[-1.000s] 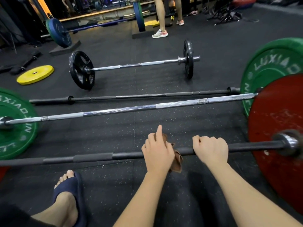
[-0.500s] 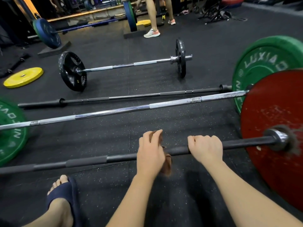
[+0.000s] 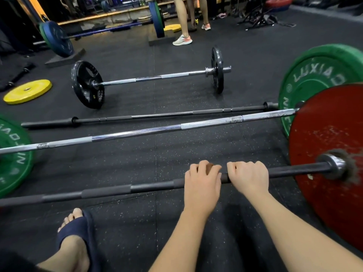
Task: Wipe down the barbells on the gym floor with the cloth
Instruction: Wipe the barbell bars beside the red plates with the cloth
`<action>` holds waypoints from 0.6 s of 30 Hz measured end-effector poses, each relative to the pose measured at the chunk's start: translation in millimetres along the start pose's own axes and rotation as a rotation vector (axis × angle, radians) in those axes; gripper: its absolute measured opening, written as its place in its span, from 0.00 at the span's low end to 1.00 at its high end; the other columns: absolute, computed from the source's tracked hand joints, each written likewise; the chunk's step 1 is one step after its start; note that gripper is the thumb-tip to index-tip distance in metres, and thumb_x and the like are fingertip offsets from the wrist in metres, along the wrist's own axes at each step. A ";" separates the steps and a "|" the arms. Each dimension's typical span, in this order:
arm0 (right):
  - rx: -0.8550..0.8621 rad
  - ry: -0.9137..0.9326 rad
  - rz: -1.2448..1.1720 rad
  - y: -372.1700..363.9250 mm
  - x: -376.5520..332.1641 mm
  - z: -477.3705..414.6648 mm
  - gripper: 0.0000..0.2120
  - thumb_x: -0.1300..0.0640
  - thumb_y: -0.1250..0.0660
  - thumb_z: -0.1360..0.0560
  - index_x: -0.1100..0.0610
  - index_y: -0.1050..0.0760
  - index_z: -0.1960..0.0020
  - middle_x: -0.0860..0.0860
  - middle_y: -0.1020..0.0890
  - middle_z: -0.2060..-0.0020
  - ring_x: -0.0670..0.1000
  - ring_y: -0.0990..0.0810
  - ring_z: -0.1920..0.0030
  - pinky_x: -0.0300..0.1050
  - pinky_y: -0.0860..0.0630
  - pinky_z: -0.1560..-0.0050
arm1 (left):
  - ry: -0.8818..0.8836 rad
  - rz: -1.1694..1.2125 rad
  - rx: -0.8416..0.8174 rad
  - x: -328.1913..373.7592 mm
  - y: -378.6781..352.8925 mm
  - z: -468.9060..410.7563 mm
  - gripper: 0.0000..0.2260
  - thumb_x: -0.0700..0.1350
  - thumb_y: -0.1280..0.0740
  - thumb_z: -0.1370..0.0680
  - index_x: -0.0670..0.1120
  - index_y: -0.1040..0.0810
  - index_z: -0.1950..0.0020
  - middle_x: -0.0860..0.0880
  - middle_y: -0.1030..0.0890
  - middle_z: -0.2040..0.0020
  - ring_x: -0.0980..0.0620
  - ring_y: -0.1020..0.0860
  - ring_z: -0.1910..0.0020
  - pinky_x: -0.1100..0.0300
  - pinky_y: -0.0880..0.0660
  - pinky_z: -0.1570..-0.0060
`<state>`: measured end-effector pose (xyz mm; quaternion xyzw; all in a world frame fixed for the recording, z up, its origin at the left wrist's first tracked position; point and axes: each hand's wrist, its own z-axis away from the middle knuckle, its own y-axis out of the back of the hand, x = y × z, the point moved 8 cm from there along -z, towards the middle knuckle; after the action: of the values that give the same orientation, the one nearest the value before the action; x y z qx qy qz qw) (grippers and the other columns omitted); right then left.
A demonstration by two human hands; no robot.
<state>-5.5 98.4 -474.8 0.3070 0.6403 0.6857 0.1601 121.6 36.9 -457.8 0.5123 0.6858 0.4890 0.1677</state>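
A black barbell [image 3: 117, 190] lies across the floor nearest me, with a red plate [image 3: 332, 134] on its right end. My left hand [image 3: 202, 181] wraps a brown cloth [image 3: 210, 166] around the bar's middle; only a small patch of cloth shows between the fingers. My right hand [image 3: 248, 176] grips the bare bar just to the right, almost touching the left hand. Behind lie a chrome barbell [image 3: 137, 133] with green plates [image 3: 318, 75], a thin black bar [image 3: 157, 115], and a short chrome barbell [image 3: 153, 77] with black plates.
My foot in a dark slipper [image 3: 78, 232] rests on the rubber floor at lower left. A yellow plate [image 3: 27, 91] lies flat at far left. A barbell with blue plates [image 3: 57, 38] stands at the back on blocks. A person's legs in white shoes [image 3: 182, 40] stand behind.
My left hand has closed fully over the cloth on the bar and slid right, up against my right hand. The hanging cloth end is now hidden under the hand.
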 end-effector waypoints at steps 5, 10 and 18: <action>-0.042 0.011 0.024 -2.4 -1.1 1.1 0.13 0.69 0.39 0.31 0.52 0.37 0.58 0.47 0.33 0.72 0.52 0.39 0.73 0.45 0.47 0.66 | 0.222 0.131 0.101 -61.3 18.9 10.0 0.14 0.36 0.31 0.22 0.47 0.18 0.37 0.46 0.26 0.38 0.43 0.29 0.43 0.47 0.23 0.44; -0.049 -0.018 0.032 -7.6 -1.3 -0.7 0.14 0.68 0.38 0.31 0.53 0.40 0.61 0.47 0.31 0.72 0.51 0.41 0.74 0.45 0.48 0.67 | 0.186 0.086 0.124 -61.0 18.6 14.1 0.11 0.43 0.35 0.18 0.49 0.19 0.37 0.46 0.25 0.39 0.43 0.28 0.47 0.46 0.24 0.48; 0.033 -0.106 -0.105 -7.7 5.7 -8.0 0.11 0.61 0.46 0.24 0.54 0.32 0.64 0.49 0.21 0.68 0.54 0.32 0.70 0.48 0.42 0.64 | 0.081 0.174 0.077 -11.1 2.4 6.6 0.13 0.47 0.39 0.17 0.53 0.22 0.33 0.50 0.27 0.35 0.45 0.29 0.42 0.50 0.29 0.43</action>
<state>-16.2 96.6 -481.0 0.3117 0.6573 0.6485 0.2243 132.4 30.6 -461.9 0.5560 0.6630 0.4954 0.0771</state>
